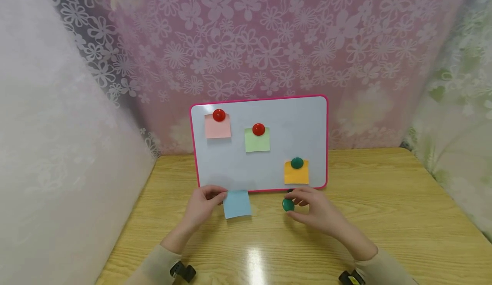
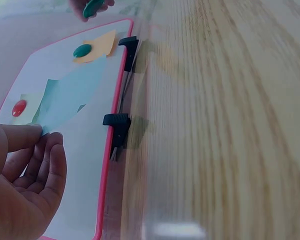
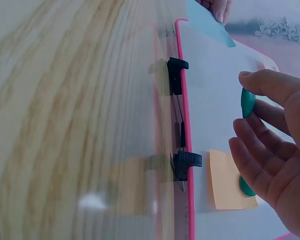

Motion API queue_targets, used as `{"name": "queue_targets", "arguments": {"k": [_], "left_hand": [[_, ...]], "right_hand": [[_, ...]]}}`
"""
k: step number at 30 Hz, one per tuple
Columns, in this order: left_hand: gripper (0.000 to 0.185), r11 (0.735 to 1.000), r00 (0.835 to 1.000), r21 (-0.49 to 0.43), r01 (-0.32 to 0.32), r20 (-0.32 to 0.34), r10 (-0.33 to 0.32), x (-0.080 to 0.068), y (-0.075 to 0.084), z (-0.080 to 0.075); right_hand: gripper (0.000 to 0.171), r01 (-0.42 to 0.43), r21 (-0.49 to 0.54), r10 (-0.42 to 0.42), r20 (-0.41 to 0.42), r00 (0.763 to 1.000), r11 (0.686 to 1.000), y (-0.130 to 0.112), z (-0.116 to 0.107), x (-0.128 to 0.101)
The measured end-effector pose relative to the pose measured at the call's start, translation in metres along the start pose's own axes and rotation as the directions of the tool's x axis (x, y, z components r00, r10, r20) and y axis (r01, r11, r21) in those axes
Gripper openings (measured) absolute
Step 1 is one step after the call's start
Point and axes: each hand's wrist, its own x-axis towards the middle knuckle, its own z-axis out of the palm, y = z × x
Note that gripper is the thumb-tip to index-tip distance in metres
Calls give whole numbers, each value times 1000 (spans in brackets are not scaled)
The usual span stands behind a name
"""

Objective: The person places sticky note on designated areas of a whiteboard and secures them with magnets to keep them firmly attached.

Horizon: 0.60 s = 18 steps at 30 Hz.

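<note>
Head view: two hands at the lower edge of a pink-framed whiteboard [image 1: 261,144], mid-frame, on a wooden table [image 1: 384,216].
Board carries pink, green and orange notes under magnets. Left hand [image 1: 203,206] pinches a blue sticky note [image 1: 237,204] by its left edge, just below the board's lower rim. Right hand [image 1: 311,210] grasps a green magnet [image 1: 288,204] between thumb and fingertips, beneath the orange note [image 1: 296,173].

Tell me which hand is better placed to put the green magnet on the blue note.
Right, probably. The right hand already pinches the green magnet, just beside the blue note. The left hand is busy pinching that note at the whiteboard's lower edge.
</note>
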Motion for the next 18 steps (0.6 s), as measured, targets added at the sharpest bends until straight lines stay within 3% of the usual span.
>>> {"name": "queue_targets", "arguments": {"k": [12, 18], "left_hand": [[15, 1000, 1000, 24, -9, -27, 10, 10, 6, -2], [19, 1000, 999, 15, -17, -38, 17, 18, 5, -3]], "right_hand": [[41, 27, 78, -26, -15, 1000, 997, -14, 10, 18], [38, -3, 99, 2, 8, 1000, 995, -23, 17, 31]]}}
